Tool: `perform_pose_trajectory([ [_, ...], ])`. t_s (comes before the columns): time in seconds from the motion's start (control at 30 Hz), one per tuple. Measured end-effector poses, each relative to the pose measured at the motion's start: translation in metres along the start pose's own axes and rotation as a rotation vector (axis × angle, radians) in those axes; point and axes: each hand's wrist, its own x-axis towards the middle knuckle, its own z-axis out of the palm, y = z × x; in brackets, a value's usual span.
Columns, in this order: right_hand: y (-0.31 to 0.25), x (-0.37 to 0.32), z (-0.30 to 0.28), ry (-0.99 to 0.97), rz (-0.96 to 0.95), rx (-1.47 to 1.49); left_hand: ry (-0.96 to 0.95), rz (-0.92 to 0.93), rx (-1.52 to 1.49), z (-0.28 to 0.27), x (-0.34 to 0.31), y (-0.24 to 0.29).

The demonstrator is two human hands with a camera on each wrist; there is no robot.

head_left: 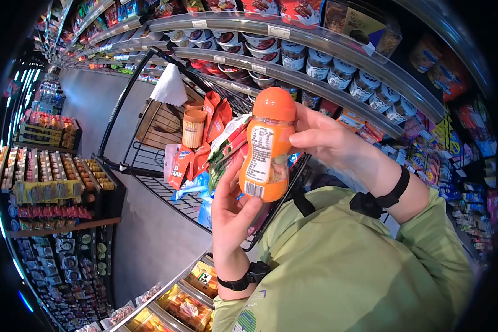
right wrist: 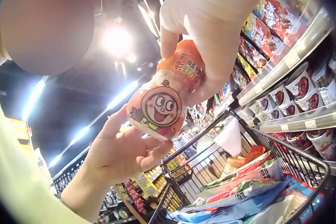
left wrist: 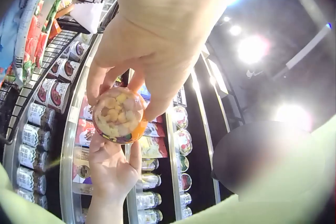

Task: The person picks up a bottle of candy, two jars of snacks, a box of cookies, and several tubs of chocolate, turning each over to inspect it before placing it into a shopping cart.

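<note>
An orange-capped plastic snack bottle [head_left: 264, 146] is held up in front of the body, its back label and barcode toward the head camera. My left hand [head_left: 231, 207] grips its lower end, thumb by the barcode. Near the cap, my right hand [head_left: 329, 131] pinches the other side. Through the clear base of the bottle [left wrist: 119, 115], small pale and yellow pieces show in the left wrist view. A cartoon face is printed on the front of the bottle [right wrist: 161, 106] in the right wrist view.
Beyond the hands stands a black wire shopping cart [head_left: 152, 191] holding snack bags, a capped tan canister [head_left: 193, 128] and a white cloth-like piece [head_left: 170, 86]. Shelves of cups and jars [head_left: 343, 71] line the far side. Display racks [head_left: 50, 180] stand left across a grey floor [head_left: 138, 243].
</note>
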Motion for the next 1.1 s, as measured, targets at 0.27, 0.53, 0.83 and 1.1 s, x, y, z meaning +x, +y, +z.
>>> perform_pose_trajectory([
  [0.27,0.0022,0.0002,-0.0007,-0.094,-0.037,0.078,0.034,0.063,0.091,0.0027,-0.0037,-0.0010],
  [0.53,0.0009,0.0007,-0.0032,-0.158,-0.026,0.082,0.041,0.166,0.363,0.0035,-0.0068,-0.0024],
  [0.83,-0.0001,0.0036,-0.0005,-0.192,-0.026,0.112,0.050,0.321,0.580,0.0072,-0.0028,-0.0005],
  [1.1,-0.0017,0.0063,0.0023,-0.196,-0.018,0.106,0.037,0.365,0.653,0.0043,0.0002,-0.0009],
])
